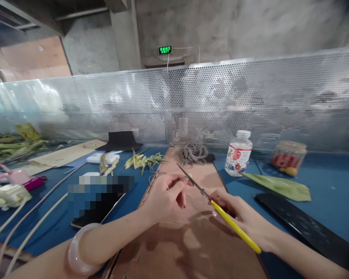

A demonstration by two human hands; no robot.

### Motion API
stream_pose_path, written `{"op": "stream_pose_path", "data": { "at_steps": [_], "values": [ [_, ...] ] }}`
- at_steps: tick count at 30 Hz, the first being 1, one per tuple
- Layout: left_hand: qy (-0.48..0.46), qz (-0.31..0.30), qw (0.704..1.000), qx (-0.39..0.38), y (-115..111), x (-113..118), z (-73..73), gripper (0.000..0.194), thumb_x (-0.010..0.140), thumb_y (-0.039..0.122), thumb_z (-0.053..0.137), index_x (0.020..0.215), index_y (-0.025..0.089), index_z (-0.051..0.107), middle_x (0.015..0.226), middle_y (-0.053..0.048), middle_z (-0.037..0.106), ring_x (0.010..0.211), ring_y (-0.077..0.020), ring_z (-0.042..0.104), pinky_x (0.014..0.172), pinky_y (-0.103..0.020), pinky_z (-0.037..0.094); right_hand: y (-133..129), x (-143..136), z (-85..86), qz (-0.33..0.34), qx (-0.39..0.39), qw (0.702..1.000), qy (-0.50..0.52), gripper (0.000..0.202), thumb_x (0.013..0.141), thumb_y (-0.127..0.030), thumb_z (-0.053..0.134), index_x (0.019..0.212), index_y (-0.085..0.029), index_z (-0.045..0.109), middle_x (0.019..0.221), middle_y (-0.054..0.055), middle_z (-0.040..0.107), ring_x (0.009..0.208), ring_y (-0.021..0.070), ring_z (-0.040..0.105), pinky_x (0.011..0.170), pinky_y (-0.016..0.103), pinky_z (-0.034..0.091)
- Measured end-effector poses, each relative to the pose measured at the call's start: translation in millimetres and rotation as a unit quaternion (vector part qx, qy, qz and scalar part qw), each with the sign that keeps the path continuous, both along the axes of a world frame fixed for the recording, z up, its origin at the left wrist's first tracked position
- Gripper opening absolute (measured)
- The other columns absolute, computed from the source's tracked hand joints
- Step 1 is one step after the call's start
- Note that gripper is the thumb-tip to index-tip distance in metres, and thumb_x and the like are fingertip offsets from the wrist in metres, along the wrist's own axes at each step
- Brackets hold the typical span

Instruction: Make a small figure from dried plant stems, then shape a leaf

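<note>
My right hand (235,213) is closed around a pair of scissors (232,226) with a yellow handle and slim dark blades. The blades point up and to the left, and their tips lie beside the fingertips of my left hand (170,193). Thumb and forefinger of that left hand are pinched together. A tiny pale bit (190,176) shows at these fingertips, too small to name. Both hands are above a brown board (163,248). On the board's far end lies a tangled bundle of grey cord (194,153).
Right of the board are a white bottle (239,155), a green leaf (282,186), a jar (289,155) and a long black object (302,224). Dried leaf scraps (144,161), a partly blurred phone (104,209) and charging cables (37,228) lie left. A perforated metal screen (128,104) stands behind.
</note>
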State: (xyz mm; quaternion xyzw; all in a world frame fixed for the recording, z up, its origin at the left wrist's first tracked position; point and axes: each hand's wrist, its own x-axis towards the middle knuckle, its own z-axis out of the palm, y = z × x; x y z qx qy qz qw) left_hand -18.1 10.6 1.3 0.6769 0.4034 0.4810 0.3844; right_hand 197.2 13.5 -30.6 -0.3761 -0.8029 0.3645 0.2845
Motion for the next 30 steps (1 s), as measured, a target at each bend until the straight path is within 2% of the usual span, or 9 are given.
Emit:
{"op": "stream_pose_path", "data": {
  "at_steps": [8, 13, 17, 24, 30],
  "values": [
    [-0.002, -0.005, 1.0, 0.01, 1.2, 0.0, 1.5, 0.023, 0.089, 0.03, 0.045, 0.084, 0.016, 0.062, 0.042, 0.005, 0.051, 0.04, -0.0075, 0.049, 0.048, -0.019, 0.043, -2.2, -0.9, 2.7, 0.014, -0.038, 0.999, 0.013, 0.03, 0.087, -0.049, 0.048, 0.087, -0.019, 0.045, 0.066, -0.006, 0.036, 0.054, 0.007, 0.034, 0.047, 0.019, 0.029],
    [0.011, 0.014, 1.0, 0.014, -0.9, 0.1, 2.6, 0.024, 0.09, 0.032, 0.045, 0.083, 0.016, 0.062, 0.041, 0.005, 0.05, 0.039, -0.0076, 0.047, 0.048, -0.019, 0.04, -0.3, -1.5, 3.4, 0.045, -0.117, 0.989, 0.073, 0.029, 0.086, -0.047, 0.052, 0.094, -0.02, 0.046, 0.066, -0.006, 0.037, 0.05, 0.0056, 0.031, 0.044, 0.019, 0.027],
    [0.015, 0.024, 1.0, 0.011, -0.5, -0.3, 1.9, 0.025, 0.089, 0.034, 0.046, 0.082, 0.016, 0.061, 0.041, 0.005, 0.049, 0.038, -0.008, 0.047, 0.046, -0.02, 0.038, 0.9, 0.3, 2.9, 0.038, -0.158, 0.981, 0.1, 0.036, 0.082, -0.051, 0.055, 0.098, -0.02, 0.047, 0.067, -0.006, 0.04, 0.049, 0.0055, 0.03, 0.045, 0.02, 0.03],
    [0.016, 0.016, 1.0, 0.015, -1.8, 0.4, 3.9, 0.023, 0.089, 0.033, 0.047, 0.081, 0.016, 0.062, 0.042, 0.006, 0.05, 0.039, -0.0072, 0.047, 0.048, -0.019, 0.039, 0.0, -0.3, 4.0, 0.047, -0.125, 0.988, 0.082, 0.033, 0.084, -0.051, 0.052, 0.088, -0.02, 0.045, 0.057, -0.008, 0.032, 0.047, 0.0061, 0.031, 0.044, 0.02, 0.028],
    [0.015, 0.01, 1.0, 0.006, -1.4, -1.6, 1.9, 0.024, 0.089, 0.032, 0.046, 0.081, 0.017, 0.063, 0.04, 0.006, 0.048, 0.038, -0.0064, 0.045, 0.046, -0.018, 0.039, 1.8, 2.6, 3.2, 0.039, -0.1, 0.993, 0.058, 0.033, 0.084, -0.053, 0.051, 0.087, -0.02, 0.048, 0.061, -0.007, 0.038, 0.049, 0.0066, 0.036, 0.046, 0.021, 0.029]
  ]
}}
